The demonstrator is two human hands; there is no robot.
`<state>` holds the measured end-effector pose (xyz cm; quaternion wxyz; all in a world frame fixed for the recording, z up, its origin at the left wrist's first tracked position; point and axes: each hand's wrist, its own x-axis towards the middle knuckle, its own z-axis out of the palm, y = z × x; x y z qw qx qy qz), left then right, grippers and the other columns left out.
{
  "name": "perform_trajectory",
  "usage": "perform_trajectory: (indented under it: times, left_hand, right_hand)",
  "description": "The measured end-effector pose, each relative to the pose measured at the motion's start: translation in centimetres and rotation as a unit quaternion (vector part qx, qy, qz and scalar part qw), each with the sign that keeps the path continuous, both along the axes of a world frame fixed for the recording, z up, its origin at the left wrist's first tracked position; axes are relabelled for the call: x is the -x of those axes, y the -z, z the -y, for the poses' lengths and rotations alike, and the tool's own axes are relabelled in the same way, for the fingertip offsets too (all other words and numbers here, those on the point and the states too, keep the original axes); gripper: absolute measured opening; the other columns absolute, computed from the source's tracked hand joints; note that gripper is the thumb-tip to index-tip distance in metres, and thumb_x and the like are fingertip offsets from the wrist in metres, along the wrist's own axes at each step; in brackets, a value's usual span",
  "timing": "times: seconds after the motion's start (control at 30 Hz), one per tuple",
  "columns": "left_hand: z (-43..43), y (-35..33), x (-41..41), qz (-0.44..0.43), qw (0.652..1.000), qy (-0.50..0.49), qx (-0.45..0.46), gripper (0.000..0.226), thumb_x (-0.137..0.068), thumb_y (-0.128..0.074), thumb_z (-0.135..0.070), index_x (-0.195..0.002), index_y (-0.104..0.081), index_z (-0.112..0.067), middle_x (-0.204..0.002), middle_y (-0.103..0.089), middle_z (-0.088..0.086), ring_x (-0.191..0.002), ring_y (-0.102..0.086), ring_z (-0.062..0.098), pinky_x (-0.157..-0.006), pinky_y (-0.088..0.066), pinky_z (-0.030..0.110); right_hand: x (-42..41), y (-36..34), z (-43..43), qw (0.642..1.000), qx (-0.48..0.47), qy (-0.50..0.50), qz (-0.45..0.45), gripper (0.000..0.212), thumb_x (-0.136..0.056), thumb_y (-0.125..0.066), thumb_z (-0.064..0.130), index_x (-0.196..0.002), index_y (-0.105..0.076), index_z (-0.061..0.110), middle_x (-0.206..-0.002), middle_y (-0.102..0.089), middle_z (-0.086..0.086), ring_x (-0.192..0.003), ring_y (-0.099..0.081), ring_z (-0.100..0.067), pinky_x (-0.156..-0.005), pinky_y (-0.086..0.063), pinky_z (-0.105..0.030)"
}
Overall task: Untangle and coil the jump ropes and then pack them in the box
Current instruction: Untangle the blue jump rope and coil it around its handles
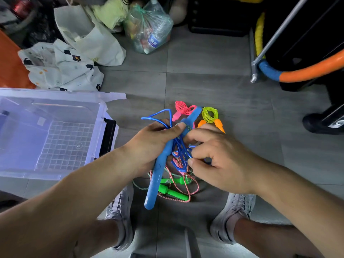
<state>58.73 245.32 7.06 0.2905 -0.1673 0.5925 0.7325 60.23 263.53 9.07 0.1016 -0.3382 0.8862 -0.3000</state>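
Observation:
My left hand (pixel 152 144) grips the two blue handles (pixel 158 175) of the blue jump rope together with loops of its blue cord (pixel 158 116). My right hand (pixel 217 159) pinches a strand of that cord beside the handles. On the floor beyond lie a coiled pink rope (pixel 183 108) and a coiled yellow-green rope (pixel 210 114) with orange handles. Under my hands a tangled red-and-white rope (pixel 188 190) with green handles (pixel 173 192) lies on the tiles. The clear plastic box (pixel 61 175) stands open at the left.
My two grey shoes (pixel 121 207) flank the tangle. Cloth bags (pixel 61 67) and a plastic bag of bottles (pixel 149 28) lie at the back. A metal frame with orange and blue padding (pixel 305 71) stands at the right. Grey floor tiles (pixel 214 82) stretch ahead.

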Motion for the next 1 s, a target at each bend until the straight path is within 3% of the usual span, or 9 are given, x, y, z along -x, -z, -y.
perform_trajectory:
  times: [0.1,0.23,0.33,0.47,0.57,0.7,0.8,0.9,1.0]
  left_hand:
    - [0.0,0.4,0.2,0.009,0.999,-0.032,0.014,0.026,-0.096,-0.065,-0.028,-0.077,-0.067,-0.010,-0.063,-0.060,0.009,-0.051,-0.052,0.022,-0.048,-0.040,0.025]
    - [0.1,0.8,0.7,0.055,0.995,-0.070,0.034,0.024,-0.095,-0.066,-0.034,-0.078,-0.068,-0.016,-0.073,-0.060,0.011,-0.055,-0.051,0.023,-0.046,-0.041,0.025]
    - [0.8,1.2,1.2,0.104,0.988,-0.100,0.048,0.018,-0.095,-0.065,-0.036,-0.093,-0.069,-0.018,-0.079,-0.060,0.009,-0.058,-0.055,0.022,-0.047,-0.043,0.026]
    - [1.2,1.9,1.1,0.104,0.989,-0.083,0.068,0.019,-0.093,-0.069,-0.033,-0.091,-0.069,-0.013,-0.086,-0.056,0.016,-0.057,-0.054,0.023,-0.049,-0.044,0.026]
    - [1.1,2.3,1.1,0.092,0.988,-0.064,0.106,0.019,-0.092,-0.070,-0.032,-0.084,-0.068,-0.015,-0.083,-0.056,0.015,-0.055,-0.053,0.022,-0.044,-0.043,0.023]
    - [1.2,2.4,1.2,0.061,0.988,-0.033,0.140,0.025,-0.091,-0.070,-0.035,-0.093,-0.070,-0.010,-0.079,-0.060,0.018,-0.063,-0.058,0.026,-0.048,-0.044,0.023]
    - [1.6,2.9,1.2,0.018,0.978,0.010,0.208,0.035,-0.084,-0.070,-0.040,-0.084,-0.067,-0.005,-0.074,-0.066,0.023,-0.059,-0.055,0.026,-0.050,-0.043,0.026]
    - [2.3,3.2,1.2,-0.016,0.969,0.020,0.246,0.028,-0.093,-0.063,-0.026,-0.083,-0.068,-0.001,-0.088,-0.066,0.034,-0.059,-0.050,0.025,-0.048,-0.042,0.026]
    - [2.6,3.1,1.2,-0.034,0.959,0.036,0.280,0.032,-0.093,-0.064,-0.029,-0.086,-0.063,0.003,-0.072,-0.059,0.027,-0.055,-0.049,0.023,-0.050,-0.044,0.027]
  right_hand:
    - [-0.2,0.0,0.1,0.999,0.045,-0.018,-0.014,0.033,-0.083,-0.055,0.020,-0.052,-0.043,0.016,-0.094,-0.062,0.001,-0.091,-0.051,-0.021,-0.078,-0.042,-0.038]
    - [0.2,-0.5,-0.3,0.963,0.225,0.069,0.132,0.032,-0.082,-0.050,0.017,-0.051,-0.044,0.018,-0.101,-0.072,-0.002,-0.112,-0.061,-0.023,-0.093,-0.046,-0.041]
    - [0.5,-1.3,-0.5,0.865,0.405,0.143,0.260,0.036,-0.078,-0.050,0.016,-0.043,-0.039,0.018,-0.105,-0.075,-0.018,-0.124,-0.060,-0.031,-0.110,-0.041,-0.047]
    - [0.9,-2.2,-0.5,0.714,0.540,0.191,0.403,0.035,-0.071,-0.048,0.017,-0.046,-0.023,0.012,-0.077,-0.072,-0.020,-0.118,-0.063,-0.043,-0.104,-0.048,-0.051]
    - [1.5,-2.4,-0.8,0.659,0.569,0.259,0.419,0.040,-0.083,-0.044,0.016,-0.047,-0.028,0.012,-0.060,-0.058,-0.014,-0.108,-0.065,-0.052,-0.103,-0.046,-0.062]
    - [2.2,-1.5,-0.8,0.685,0.499,0.374,0.377,0.050,-0.101,-0.046,0.024,-0.053,-0.042,0.012,-0.053,-0.054,-0.004,-0.068,-0.072,-0.038,-0.086,-0.053,-0.058]
    - [2.3,-1.4,-0.4,0.708,0.463,0.407,0.344,0.054,-0.102,-0.051,0.029,-0.049,-0.054,0.019,-0.052,-0.054,-0.003,-0.042,-0.056,-0.021,-0.071,-0.059,-0.055]
    - [2.1,-1.7,-0.3,0.722,0.458,0.396,0.334,0.050,-0.102,-0.050,0.030,-0.056,-0.053,0.015,-0.062,-0.056,-0.008,-0.037,-0.041,-0.017,-0.054,-0.052,-0.036]
    - [2.2,-1.9,-0.9,0.731,0.458,0.369,0.346,0.047,-0.102,-0.049,0.033,-0.064,-0.043,0.007,-0.062,-0.050,-0.014,-0.035,-0.038,-0.017,-0.051,-0.042,-0.033]
